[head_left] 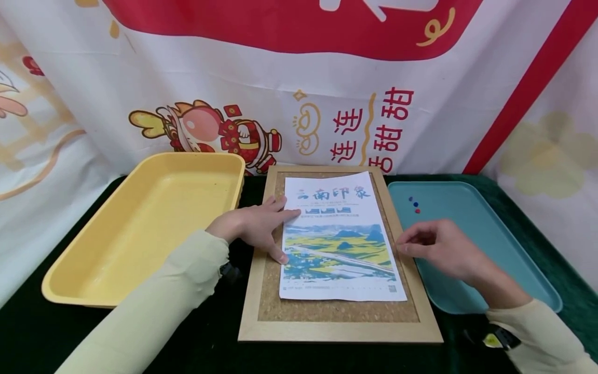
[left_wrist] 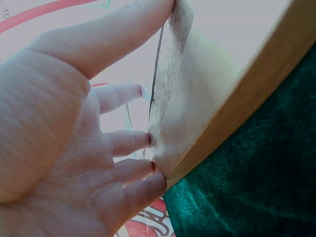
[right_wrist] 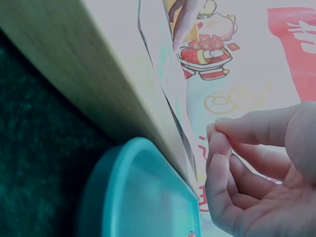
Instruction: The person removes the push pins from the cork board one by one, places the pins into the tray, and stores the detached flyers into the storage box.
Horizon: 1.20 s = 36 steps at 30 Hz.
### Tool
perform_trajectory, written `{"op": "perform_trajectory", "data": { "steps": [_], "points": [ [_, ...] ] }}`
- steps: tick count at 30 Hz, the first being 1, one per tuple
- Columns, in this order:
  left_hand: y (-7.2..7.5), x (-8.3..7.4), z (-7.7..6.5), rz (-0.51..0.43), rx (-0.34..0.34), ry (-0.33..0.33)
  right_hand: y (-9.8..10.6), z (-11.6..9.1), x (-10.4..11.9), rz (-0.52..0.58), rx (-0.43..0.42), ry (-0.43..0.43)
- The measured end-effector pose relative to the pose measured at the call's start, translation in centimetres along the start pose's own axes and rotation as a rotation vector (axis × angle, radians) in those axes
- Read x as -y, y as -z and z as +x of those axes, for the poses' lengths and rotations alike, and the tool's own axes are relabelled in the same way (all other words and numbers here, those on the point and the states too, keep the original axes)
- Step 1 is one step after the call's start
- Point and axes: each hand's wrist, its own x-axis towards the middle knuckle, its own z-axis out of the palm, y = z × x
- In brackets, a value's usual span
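A printed paper sheet (head_left: 338, 254) with a blue and yellow landscape lies on a wood-framed corkboard (head_left: 336, 313). My left hand (head_left: 259, 223), fingers spread, rests on the sheet's left edge; in the left wrist view its thumb (left_wrist: 118, 39) reaches the board. Beside the board's right frame, my right hand (head_left: 444, 246) has its thumb and fingertips pinched together. Whether something tiny sits between them is hidden; no object shows there in the right wrist view. Several small blue and red dots, perhaps pushpins (head_left: 416, 204), lie in the blue tray (head_left: 495, 259) behind this hand.
Left of the board stands a large yellow tray (head_left: 135, 228). A dark green cloth (head_left: 210, 337) covers the table. Behind it hangs a white and red printed backdrop (head_left: 261, 67). The blue tray sits close to the board's right side.
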Motion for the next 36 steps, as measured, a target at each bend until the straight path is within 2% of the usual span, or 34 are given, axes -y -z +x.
{"op": "perform_trajectory", "data": {
  "steps": [7,13,23,31,36],
  "points": [
    [-0.1,0.2,0.0,-0.002,0.002,0.017,0.4,0.2,-0.4,0.021,-0.082,-0.079],
    [0.0,0.2,-0.3,-0.009,0.002,0.026,0.7,0.3,-0.7,0.018,-0.142,-0.108],
    [0.0,0.1,-0.4,-0.012,0.001,0.019,0.7,0.4,-1.3,0.027,-0.313,-0.085],
    [0.0,0.1,-0.1,-0.011,0.001,0.003,1.6,1.2,-2.7,0.056,-0.363,-0.138],
    [0.0,0.1,0.0,-0.011,0.002,-0.007,2.2,1.9,-3.5,0.072,-0.36,-0.194]
  ]
}}
